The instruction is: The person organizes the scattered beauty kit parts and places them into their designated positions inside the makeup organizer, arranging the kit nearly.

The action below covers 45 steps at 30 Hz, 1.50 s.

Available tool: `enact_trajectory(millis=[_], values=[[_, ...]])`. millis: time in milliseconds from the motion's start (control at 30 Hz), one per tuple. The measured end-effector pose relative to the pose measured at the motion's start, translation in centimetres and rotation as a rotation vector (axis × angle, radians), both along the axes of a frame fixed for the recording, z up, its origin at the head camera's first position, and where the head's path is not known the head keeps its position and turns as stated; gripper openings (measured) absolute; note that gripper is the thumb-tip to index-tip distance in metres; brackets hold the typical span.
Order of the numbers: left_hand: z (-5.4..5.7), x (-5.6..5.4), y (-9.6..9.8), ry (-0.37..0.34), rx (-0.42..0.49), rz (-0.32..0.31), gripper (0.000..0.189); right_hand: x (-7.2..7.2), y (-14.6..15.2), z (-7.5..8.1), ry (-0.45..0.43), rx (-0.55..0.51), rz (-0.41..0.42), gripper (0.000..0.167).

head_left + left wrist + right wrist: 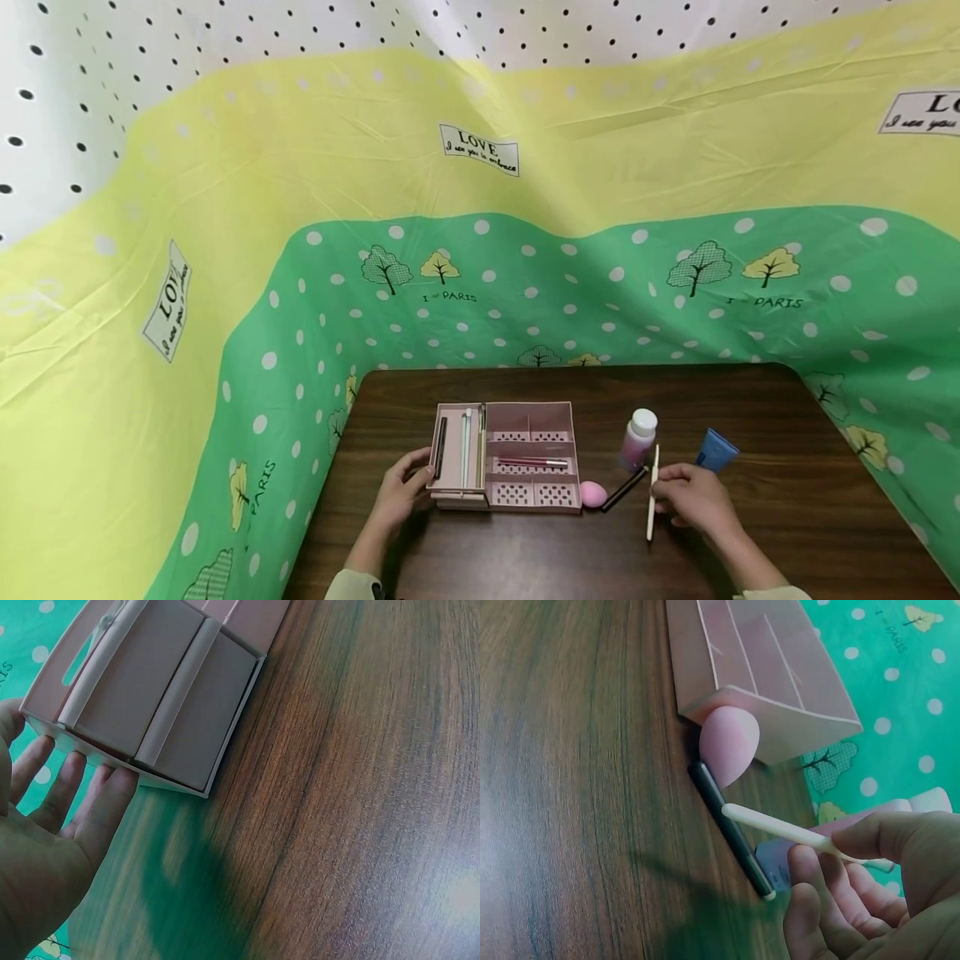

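A pink desktop organizer (528, 475) stands on the table, with drawers (199, 705) in its front. My left hand (401, 492) touches its left side, fingertips against the wall in the left wrist view. Between thumb and fingers my right hand (697, 497) pinches a slim cream-white pen-like stick (776, 826), held above the table. Its exact kind is unclear. Beneath and beside the stick lies a black pen-like stick (731, 829). A pink egg-shaped makeup sponge (730, 745) sits between that and the organizer's right side.
Behind the right hand stands a pink bottle with a white cap (639, 439). A blue tube (716, 450) is just right of it. Several slim sticks lie in the organizer's left tray (453, 450), and a dark red pencil-like stick (525, 462) in its middle compartment. Patterned cloth (585, 308) surrounds the table.
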<state>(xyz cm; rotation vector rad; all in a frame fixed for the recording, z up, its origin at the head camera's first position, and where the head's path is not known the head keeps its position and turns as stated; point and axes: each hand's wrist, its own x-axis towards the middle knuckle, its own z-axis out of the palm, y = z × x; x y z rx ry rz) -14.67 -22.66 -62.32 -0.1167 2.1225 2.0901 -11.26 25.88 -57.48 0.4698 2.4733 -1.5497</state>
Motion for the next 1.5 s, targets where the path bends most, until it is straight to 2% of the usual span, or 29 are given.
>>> enact_trajectory(millis=[333,600,900,1267,1500], values=[[-0.1,0.1,-0.1,0.037,-0.025,-0.012,0.049,0.6,-0.7,1.1,0.041,0.007,0.029,0.036],[0.1,0.1,-0.1,0.023,-0.031,-0.004,0.048,0.8,-1.8,2.1,0.071,-0.025,0.049,0.036],[0.2,0.2,0.1,0.01,-0.024,0.011,0.047,0.4,-3.6,3.1,0.088,-0.068,0.069,0.036],[0.3,0.3,0.1,0.012,-0.014,0.021,0.047,0.2,-6.1,3.4,0.12,-0.088,0.103,0.032],[0.0,0.1,0.0,0.031,-0.035,-0.004,0.047,-0.4,-7.6,4.2,0.165,-0.142,0.154,0.034]])
